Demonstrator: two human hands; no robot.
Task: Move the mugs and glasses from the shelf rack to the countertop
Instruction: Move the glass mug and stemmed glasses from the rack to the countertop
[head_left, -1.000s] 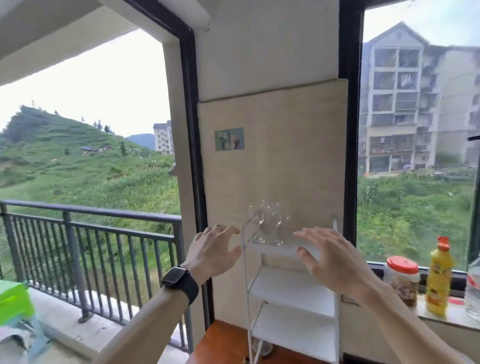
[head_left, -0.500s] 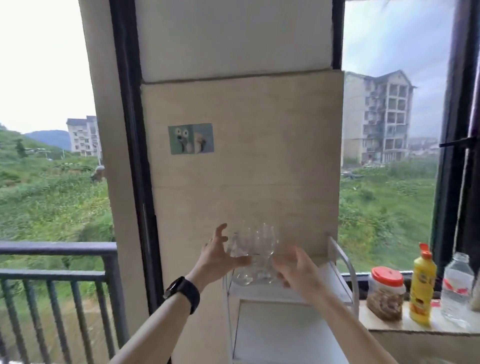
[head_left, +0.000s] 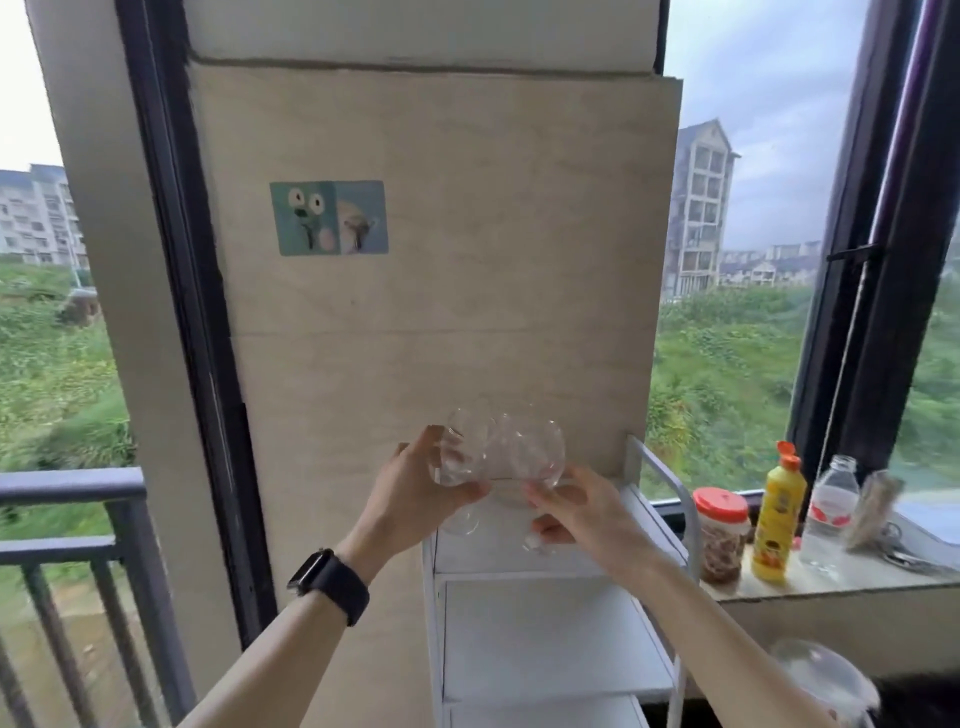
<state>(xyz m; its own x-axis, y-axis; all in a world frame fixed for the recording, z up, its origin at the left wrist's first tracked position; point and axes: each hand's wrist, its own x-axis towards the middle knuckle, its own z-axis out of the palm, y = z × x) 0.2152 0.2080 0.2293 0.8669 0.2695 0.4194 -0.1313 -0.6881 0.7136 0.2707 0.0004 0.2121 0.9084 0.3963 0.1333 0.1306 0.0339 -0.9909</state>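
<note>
Two clear stemmed glasses are held side by side just above the top shelf of a white shelf rack (head_left: 561, 623). My left hand (head_left: 410, 493) grips the bowl of the left glass (head_left: 464, 453). My right hand (head_left: 587, 512) holds the right glass (head_left: 532, 451) by its stem, fingers pinched under the bowl. Both glass bases hang slightly above the shelf surface. The rack's lower shelves show nothing on them.
A window ledge (head_left: 831, 584) to the right carries a red-lidded jar (head_left: 721, 535), a yellow bottle (head_left: 778, 514) and a clear plastic bottle (head_left: 831, 512). A clear rounded object (head_left: 815, 675) sits at the bottom right. A balcony railing (head_left: 67, 519) runs on the left.
Both hands have closed on the two glasses and lifted them a little off the top shelf. The view has moved closer and to the right.
</note>
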